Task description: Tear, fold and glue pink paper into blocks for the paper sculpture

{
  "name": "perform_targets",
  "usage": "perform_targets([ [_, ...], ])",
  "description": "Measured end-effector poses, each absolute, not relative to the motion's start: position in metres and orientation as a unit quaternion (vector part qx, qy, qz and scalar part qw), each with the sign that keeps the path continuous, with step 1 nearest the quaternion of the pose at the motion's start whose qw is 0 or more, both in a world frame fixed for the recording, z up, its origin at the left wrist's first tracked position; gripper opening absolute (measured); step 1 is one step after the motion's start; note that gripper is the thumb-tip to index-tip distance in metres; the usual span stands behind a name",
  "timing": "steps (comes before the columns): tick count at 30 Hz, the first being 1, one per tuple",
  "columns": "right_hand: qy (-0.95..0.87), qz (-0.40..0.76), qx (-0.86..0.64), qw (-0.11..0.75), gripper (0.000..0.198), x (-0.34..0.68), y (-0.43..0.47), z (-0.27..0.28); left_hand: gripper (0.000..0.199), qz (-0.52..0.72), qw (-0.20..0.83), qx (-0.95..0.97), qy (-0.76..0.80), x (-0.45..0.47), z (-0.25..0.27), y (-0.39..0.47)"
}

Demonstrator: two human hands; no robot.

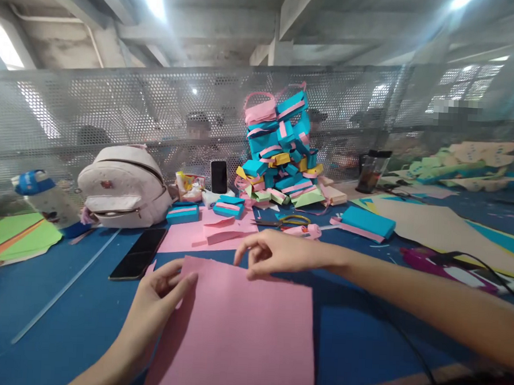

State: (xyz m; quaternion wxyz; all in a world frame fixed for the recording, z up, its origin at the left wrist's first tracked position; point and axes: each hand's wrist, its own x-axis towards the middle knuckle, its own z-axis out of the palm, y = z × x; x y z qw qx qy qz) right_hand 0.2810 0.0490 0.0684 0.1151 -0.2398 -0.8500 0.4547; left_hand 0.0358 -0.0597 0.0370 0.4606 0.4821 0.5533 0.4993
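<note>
A sheet of pink paper (250, 330) lies in front of me on the blue table, its near end cut off by the frame. My left hand (159, 296) is closed on its upper left edge, with the thumb on top and the fingers underneath. At the far edge, my right hand (275, 254) reaches in from the right with bent fingers. Its thumb rests on the sheet and the other fingers curl at the edge, so it appears to pinch the paper. More pink sheets (177, 234) and folded pink strips lie just beyond.
A black phone (139, 255), white backpack (123, 188) and water bottle (52, 202) stand left. Scissors (296, 220), a pink glue gun (304, 232) and a blue paper box (367, 222) lie beyond my right hand. Paper boxes (280, 148) are piled against the mesh partition (158, 95). A cable (404, 338) crosses right.
</note>
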Motion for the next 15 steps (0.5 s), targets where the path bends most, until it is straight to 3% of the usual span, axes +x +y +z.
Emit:
perform_targets([
  [5, -0.862, 0.407, -0.289, 0.092, 0.017, 0.295, 0.055, 0.047, 0.051, 0.451, 0.455, 0.540, 0.545, 0.034, 0.016, -0.046],
  [15, -0.916, 0.228, -0.319, 0.083, 0.026, 0.286, 0.051, 0.034, 0.041, 0.388, 0.315, 0.656, 0.565, 0.030, 0.016, -0.019],
])
